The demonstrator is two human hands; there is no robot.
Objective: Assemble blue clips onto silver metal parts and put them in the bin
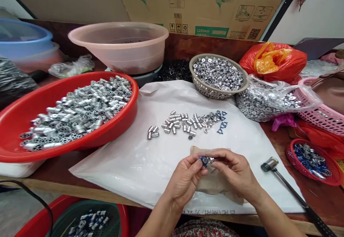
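Observation:
My left hand (186,176) pinches a small blue part with a round, spoked face (204,160). Against it, my right hand (235,170) grips a small silver metal part (211,159) between thumb and fingertips. The two parts touch or nearly touch; fingers cover portions of both. Below my hands lies a tan pad (212,185) on a white plastic sheet (129,172). Beyond them, silver cylinders (172,122) lie in loose groups, with silver rings (211,120) and several blue pieces (222,126) to their right.
A red basin (131,104) of silver cylinders stands left. A sieve bowl (192,70) and a clear bag (258,102) hold small metal parts. A hammer (287,187) lies right, near a red basket (291,154). Another red tub (123,215) sits below the table edge.

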